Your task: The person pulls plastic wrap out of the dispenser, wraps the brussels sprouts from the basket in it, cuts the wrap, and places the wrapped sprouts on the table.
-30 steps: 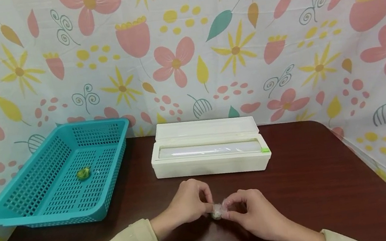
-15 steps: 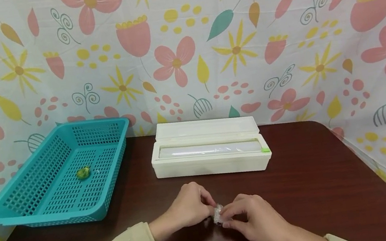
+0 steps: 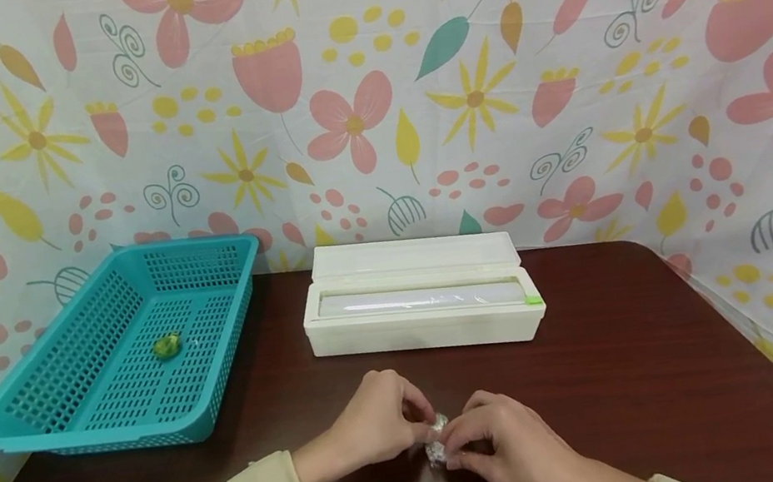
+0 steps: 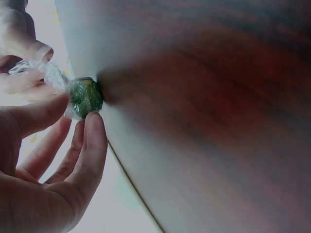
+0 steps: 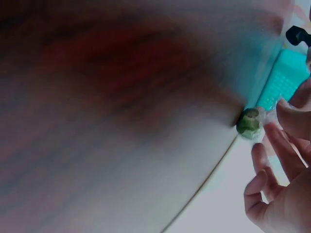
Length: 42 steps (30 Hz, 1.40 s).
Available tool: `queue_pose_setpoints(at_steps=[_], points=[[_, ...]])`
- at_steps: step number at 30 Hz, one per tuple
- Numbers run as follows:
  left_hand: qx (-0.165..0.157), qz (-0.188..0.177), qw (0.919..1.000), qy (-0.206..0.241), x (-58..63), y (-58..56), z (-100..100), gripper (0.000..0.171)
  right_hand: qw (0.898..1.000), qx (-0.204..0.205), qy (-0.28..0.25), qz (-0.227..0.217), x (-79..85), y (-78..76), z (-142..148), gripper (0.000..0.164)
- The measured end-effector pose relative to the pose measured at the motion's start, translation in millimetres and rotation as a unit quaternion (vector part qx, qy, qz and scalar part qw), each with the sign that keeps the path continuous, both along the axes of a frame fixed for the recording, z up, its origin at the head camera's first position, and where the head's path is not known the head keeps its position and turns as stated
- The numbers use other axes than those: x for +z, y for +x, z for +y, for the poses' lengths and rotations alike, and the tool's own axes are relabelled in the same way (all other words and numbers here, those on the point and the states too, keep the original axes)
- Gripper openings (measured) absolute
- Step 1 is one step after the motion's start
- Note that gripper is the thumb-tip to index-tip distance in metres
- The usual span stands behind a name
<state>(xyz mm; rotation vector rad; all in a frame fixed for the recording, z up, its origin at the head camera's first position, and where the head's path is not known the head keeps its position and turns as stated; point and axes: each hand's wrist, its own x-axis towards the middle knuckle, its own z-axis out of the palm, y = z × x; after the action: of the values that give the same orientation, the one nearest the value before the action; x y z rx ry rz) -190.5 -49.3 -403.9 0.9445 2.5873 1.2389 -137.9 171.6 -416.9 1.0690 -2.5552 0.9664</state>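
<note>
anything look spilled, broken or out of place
Nothing stands out. The white box sits with its lid open, the teal basket stands upright holding a green item, and the left hand and right hand hold a plastic-wrapped green piece.

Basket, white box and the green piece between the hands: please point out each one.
Basket [image 3: 91, 437]: head view, on its front rim.
White box [image 3: 424, 333]: head view, on its front wall.
Green piece [image 4: 86, 99]: left wrist view, on the middle of its wrapped side.

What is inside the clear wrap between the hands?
A small, rounded green item shows through the clear wrap. Creases and fingers of the left hand hide part of it; its exact kind can't be told.
</note>
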Motion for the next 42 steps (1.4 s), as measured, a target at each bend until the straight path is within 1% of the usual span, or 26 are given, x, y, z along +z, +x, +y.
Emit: queue_pose_setpoints(at_steps=[1,2,4,5,7,8,11,13,15,18,21,23,27,31,34,37,42], points=[[0.003,0.000,1.0000,0.001,-0.2,0.2,0,0.013,1.000,0.004,0.003,0.014,0.3,0.4,-1,0.029],[0.006,0.001,1.0000,0.002,-0.3,0.2,1,0.014,1.000,0.005,0.004,0.019,0.9,1.0,-1,0.030],[0.011,0.000,0.9999,0.005,-0.6,-0.1,2,0.015,1.000,0.000,-0.002,0.011,2.8,1.4,-2,0.028],[0.013,0.002,0.9999,0.005,-0.4,-0.4,2,0.016,1.000,-0.004,-0.011,-0.006,4.1,0.9,-3,0.025],[0.017,0.006,0.9998,0.008,-0.3,-1.3,3,0.016,0.997,-0.017,-0.035,-0.060,7.2,-2.3,-5,0.018],[0.018,0.007,0.9998,0.011,-0.5,-1.7,3,0.017,0.994,-0.023,-0.051,-0.094,8.8,-4.8,-5,0.015],[0.020,0.005,0.9996,0.018,-1.7,-2.4,3,0.020,0.981,-0.031,-0.083,-0.174,12.1,-15.5,-7,0.008],[0.019,0.000,0.9996,0.021,-2.6,-2.4,3,0.024,0.973,-0.037,-0.090,-0.211,12.9,-22.2,-7,0.006],[0.018,-0.003,0.9996,0.023,-3.2,-2.3,4,0.026,0.969,-0.045,-0.085,-0.229,13.1,-28.0,-8,0.005],[0.018,-0.007,0.9995,0.024,-3.2,-2.7,4,0.027,0.968,-0.055,-0.077,-0.234,13.1,-34.2,-9,0.007],[0.020,-0.017,0.9993,0.027,-3.4,-2.3,4,0.025,0.968,-0.065,-0.074,-0.230,13.0,-38.0,-9,0.012],[0.023,-0.023,0.9991,0.028,-3.6,-1.5,4,0.024,0.966,-0.065,-0.084,-0.235,12.4,-39.3,-10,0.018],[0.018,-0.023,0.9992,0.027,-2.7,-0.3,2,0.020,0.967,-0.052,-0.094,-0.233,11.1,-39.7,-12,0.026],[-0.004,-0.010,0.9999,0.011,3.9,0.7,-2,0.011,0.972,-0.033,-0.085,-0.218,11.7,-39.6,-13,0.020],[-0.013,-0.008,0.9998,0.015,7.2,4.0,-4,0.007,0.973,-0.031,-0.079,-0.212,12.1,-39.0,-13,0.016],[-0.010,-0.011,0.9996,0.026,6.1,7.6,-5,0.012,0.973,-0.031,-0.083,-0.214,11.3,-38.0,-12,0.011],[0.001,0.015,0.9998,0.014,3.9,10.0,-5,0.014,0.974,-0.025,-0.086,-0.210,9.5,-36.6,-12,0.006]])
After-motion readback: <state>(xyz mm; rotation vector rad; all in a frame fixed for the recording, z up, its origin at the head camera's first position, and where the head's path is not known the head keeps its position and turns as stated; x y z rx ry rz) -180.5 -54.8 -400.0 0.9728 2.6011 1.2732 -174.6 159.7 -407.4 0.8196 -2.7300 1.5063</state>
